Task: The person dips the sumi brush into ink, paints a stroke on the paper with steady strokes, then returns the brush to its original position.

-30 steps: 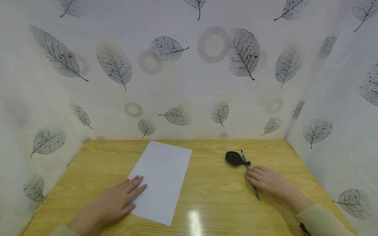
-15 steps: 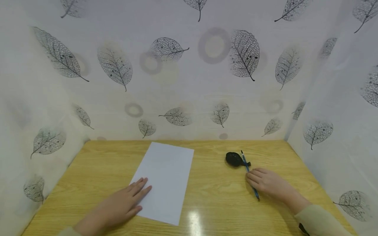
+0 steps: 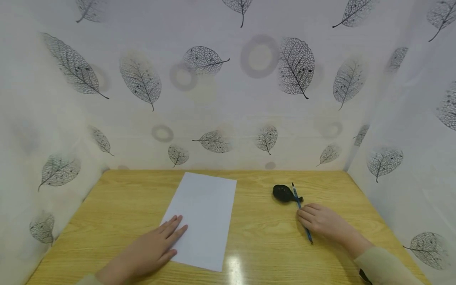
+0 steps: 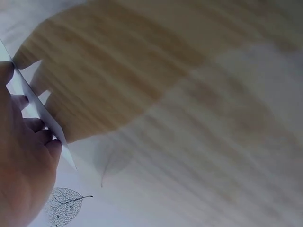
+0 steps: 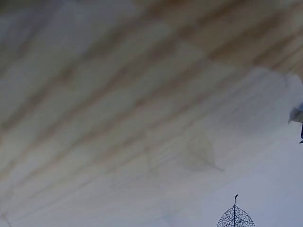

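Note:
A white sheet of paper [image 3: 206, 221] lies slightly askew on the table, left of centre. My left hand [image 3: 146, 249] rests flat on its lower left edge, fingers spread and straight. In the left wrist view the fingers show against the paper [image 4: 40, 111], seen edge-on. On the right, my right hand [image 3: 322, 222] holds the middle of a blue writing brush [image 3: 308, 235] with bent fingers; the thumb is hidden. The brush's dark tip points away from me, across the neck of a small black ink dish [image 3: 282, 193]. Only a fingertip shows in the right wrist view.
The yellow wood-grain table [image 3: 256, 229] carries these things. A pale cloth [image 3: 228, 111] printed with leaf skeletons walls in its back and both sides. Light glares off the table's front middle.
My left hand has slid the paper a short way to the right, its near end swinging most. The right hand, brush and ink dish have stayed in place.

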Demonstrator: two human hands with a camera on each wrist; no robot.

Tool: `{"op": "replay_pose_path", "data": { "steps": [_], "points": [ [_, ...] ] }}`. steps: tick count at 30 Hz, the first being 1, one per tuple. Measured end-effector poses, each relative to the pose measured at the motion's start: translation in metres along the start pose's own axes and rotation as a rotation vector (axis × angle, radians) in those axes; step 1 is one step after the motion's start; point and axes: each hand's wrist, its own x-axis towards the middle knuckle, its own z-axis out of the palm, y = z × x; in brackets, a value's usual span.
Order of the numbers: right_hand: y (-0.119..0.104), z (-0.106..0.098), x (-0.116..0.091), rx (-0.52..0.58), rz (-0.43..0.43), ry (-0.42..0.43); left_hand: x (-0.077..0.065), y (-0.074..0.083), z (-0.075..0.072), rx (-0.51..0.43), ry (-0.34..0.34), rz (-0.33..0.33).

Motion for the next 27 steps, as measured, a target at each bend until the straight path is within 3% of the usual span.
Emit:
{"op": "replay_pose_path", "data": {
  "steps": [7,19,27],
  "points": [
    [-0.001,0.001,0.0,-0.016,-0.014,0.013,0.005,0.005,-0.005,-0.021,-0.088,-0.011],
    [-0.001,0.001,0.001,-0.075,-0.065,0.034,0.011,0.01,-0.01,0.004,-0.116,0.023],
    [-0.002,0.001,0.001,-0.097,-0.042,0.079,0.014,0.013,-0.003,0.051,-0.045,0.068]
  ]
}}
